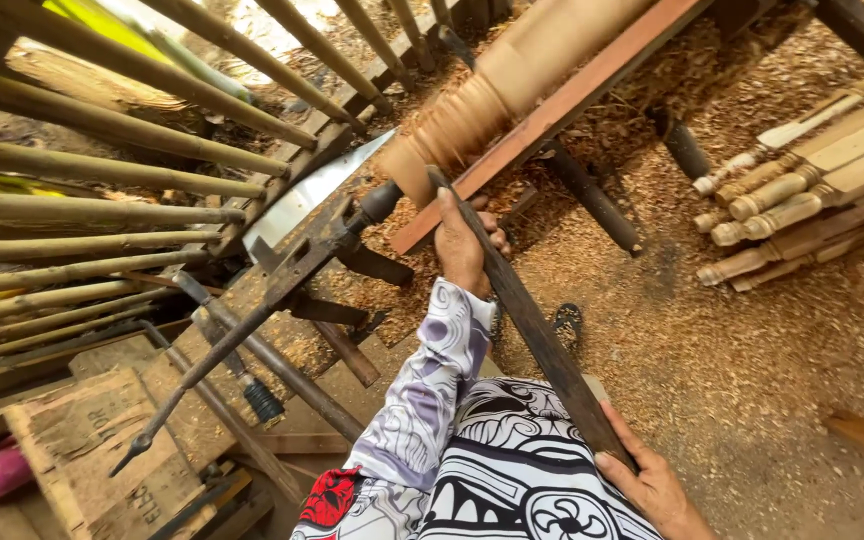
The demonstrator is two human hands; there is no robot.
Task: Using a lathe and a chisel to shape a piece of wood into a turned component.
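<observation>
Fingers of left hand (462, 245) and right hand (652, 485) clamped on long chisel (532, 325) | tip touching turned wood (497, 90)

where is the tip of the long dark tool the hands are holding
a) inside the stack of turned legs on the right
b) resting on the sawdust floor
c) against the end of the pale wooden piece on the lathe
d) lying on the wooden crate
c: the long dark tool runs up from the right hand past the left hand, and its tip meets the ribbed end of the pale wooden piece on the lathe.
</observation>
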